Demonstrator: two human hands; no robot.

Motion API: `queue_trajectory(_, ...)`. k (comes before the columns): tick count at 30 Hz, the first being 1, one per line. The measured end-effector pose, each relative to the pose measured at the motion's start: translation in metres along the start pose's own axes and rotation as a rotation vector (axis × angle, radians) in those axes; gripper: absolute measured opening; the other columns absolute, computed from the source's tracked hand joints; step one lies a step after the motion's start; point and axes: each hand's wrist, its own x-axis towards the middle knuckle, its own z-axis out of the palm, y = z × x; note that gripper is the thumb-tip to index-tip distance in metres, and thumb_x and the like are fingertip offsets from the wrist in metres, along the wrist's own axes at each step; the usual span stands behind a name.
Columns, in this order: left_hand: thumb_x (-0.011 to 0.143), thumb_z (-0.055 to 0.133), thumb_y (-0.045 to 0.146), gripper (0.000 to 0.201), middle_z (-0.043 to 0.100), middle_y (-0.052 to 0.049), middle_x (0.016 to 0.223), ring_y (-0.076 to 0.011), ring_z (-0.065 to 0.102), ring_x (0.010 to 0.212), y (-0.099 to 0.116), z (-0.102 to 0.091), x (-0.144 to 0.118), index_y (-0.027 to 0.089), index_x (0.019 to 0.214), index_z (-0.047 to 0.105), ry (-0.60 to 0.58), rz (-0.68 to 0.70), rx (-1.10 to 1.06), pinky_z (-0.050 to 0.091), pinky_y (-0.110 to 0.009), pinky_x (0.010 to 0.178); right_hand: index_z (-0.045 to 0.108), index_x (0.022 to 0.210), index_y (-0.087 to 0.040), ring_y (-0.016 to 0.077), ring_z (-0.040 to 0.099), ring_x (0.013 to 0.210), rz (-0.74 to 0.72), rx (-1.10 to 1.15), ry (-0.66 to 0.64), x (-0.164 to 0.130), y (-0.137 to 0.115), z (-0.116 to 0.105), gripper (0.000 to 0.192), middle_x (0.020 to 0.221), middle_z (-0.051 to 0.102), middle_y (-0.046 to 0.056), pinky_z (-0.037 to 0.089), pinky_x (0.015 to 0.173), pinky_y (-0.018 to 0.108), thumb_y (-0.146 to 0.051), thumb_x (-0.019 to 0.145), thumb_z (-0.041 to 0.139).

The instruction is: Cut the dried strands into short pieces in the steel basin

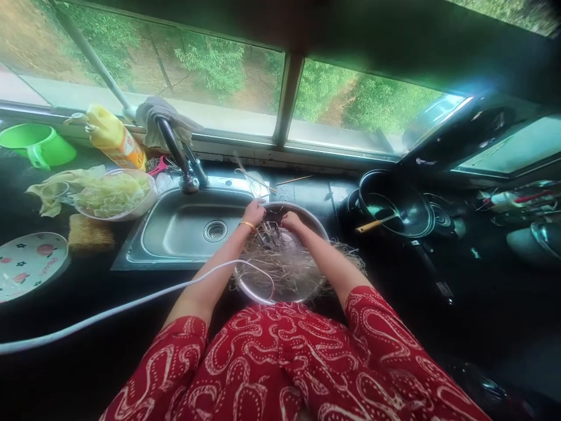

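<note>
A round steel bowl (316, 222) stands on the dark counter just right of the sink, filled with thin pale straw-like strands (289, 269). My left hand (255, 211), with a gold bangle at the wrist, rests at the bowl's far left rim, fingers curled into the strands. At the far side of the bowl my right hand (291, 221) pinches strands too. Both forearms reach over the bowl and hide part of it. A few darker stems lie between the hands.
A steel sink (175, 231) with a black tap (177, 152) lies to the left. Left of it are a white bowl of shredded cabbage (111, 196), a yellow bottle (116, 140), a green mug (37, 146), a flowered plate (26, 263). A dark wok (394, 207) sits right. A white cable (131, 307) crosses the counter.
</note>
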Motion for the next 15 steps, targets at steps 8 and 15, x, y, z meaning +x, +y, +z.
queue_trajectory(8, 0.082, 0.044, 0.011, 0.035, 0.069, -0.007, 0.086, -0.0192, 0.063, 0.072, -0.007, 0.009, -0.005, 0.016, 0.110, 0.064, -0.025, -0.007, 0.149, 0.050, -0.035, 0.082, 0.072, 0.105, -0.005, 0.0280, 0.070, 0.098, 0.081, -0.069, -0.081, 0.004, -0.002, 0.021, 0.029, 0.106, 0.072, 0.021, 0.052, 0.077, 0.027, -0.021, 0.083, 0.062)
queue_trajectory(15, 0.081, 0.046, 0.010, 0.032, 0.068, -0.006, 0.086, -0.0185, 0.062, 0.072, -0.014, 0.008, -0.007, 0.017, 0.106, 0.065, -0.009, -0.003, 0.108, 0.049, -0.033, 0.082, 0.066, 0.123, -0.010, 0.0280, 0.062, 0.116, -0.008, -0.112, 0.004, 0.006, -0.020, 0.013, 0.038, 0.125, 0.065, 0.019, 0.050, 0.091, 0.030, -0.017, 0.088, 0.052)
